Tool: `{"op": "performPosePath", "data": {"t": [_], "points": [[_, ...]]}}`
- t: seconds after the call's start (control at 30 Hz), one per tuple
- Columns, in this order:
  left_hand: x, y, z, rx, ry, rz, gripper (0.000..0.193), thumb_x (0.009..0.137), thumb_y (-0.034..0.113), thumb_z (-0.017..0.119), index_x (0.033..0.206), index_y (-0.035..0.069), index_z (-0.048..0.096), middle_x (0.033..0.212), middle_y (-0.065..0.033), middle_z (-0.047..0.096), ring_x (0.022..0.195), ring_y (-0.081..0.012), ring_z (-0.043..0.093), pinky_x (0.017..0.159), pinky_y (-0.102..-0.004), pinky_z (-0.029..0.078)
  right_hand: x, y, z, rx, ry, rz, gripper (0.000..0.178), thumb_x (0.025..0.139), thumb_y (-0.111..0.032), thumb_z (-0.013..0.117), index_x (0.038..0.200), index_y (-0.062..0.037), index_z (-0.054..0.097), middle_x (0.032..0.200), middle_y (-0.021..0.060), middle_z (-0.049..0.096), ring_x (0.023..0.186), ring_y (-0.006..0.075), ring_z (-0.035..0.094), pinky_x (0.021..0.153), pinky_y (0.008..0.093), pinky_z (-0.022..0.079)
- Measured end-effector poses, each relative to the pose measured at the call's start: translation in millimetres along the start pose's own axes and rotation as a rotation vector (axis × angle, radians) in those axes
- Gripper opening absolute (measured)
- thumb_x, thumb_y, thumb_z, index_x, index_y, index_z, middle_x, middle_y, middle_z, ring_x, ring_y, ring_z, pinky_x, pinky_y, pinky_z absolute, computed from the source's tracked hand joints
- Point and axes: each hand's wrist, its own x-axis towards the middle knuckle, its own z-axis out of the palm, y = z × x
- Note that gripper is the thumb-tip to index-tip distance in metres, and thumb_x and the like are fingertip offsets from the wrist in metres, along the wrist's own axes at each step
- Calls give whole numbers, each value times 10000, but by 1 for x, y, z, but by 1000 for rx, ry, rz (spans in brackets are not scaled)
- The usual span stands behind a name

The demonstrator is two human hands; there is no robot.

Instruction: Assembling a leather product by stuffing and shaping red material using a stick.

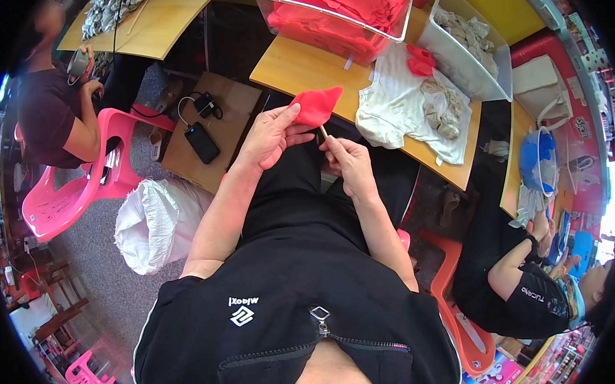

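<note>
Above my lap, my left hand (272,135) pinches a small pointed red fabric piece (317,108) between thumb and fingers. My right hand (351,164) is closed on a thin wooden stick (323,132), whose upper end meets the underside of the red piece. Whether the tip is inside the cloth is hidden. Just beyond my hands is a yellow wooden table (295,67), where a white T-shirt (391,96) lies spread out. On the shirt rest a crumpled beige cloth piece (442,110) and another red piece (420,61).
A clear bin (409,14) full of red pieces and a second bin (491,73) of beige ones stand on the table. To my left are a white sack (159,226), a cardboard box (225,103) bearing a phone (202,143), and a pink chair (104,177). Co-workers sit on both sides.
</note>
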Motion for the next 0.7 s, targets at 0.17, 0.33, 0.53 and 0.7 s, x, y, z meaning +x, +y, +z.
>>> {"op": "performPosePath", "data": {"t": [0.17,0.33,0.53,0.7], "points": [[1,-7,0,-60,-55,48,299,944,243,530,1108,2,593,1033,-105,653,949,-183,636,850,-335,511,-1,2,2,110,-21,37,253,923,-244,577,808,-23,620,603,-45,471,445,12,298,414,171,226],[2,-19,1,-93,-59,41,287,941,226,535,1108,0,595,1037,-100,649,966,-176,627,869,-319,499,4,4,-7,369,-20,48,272,921,-282,576,812,-37,618,611,-48,471,436,12,302,403,174,210],[-1,-16,4,-46,-112,-30,314,920,172,569,1178,-5,569,1101,-85,626,985,-132,606,870,-275,488,-2,-13,-13,164,-31,-51,278,929,-271,564,809,-29,627,604,-55,466,452,10,309,414,173,214],[4,8,-2,294,-41,354,327,897,176,612,1170,-4,593,1081,-42,618,959,-48,545,862,-210,428,-10,-31,-14,-82,-87,-62,269,932,-243,561,803,-18,633,597,-57,457,464,11,319,422,175,228]]}}
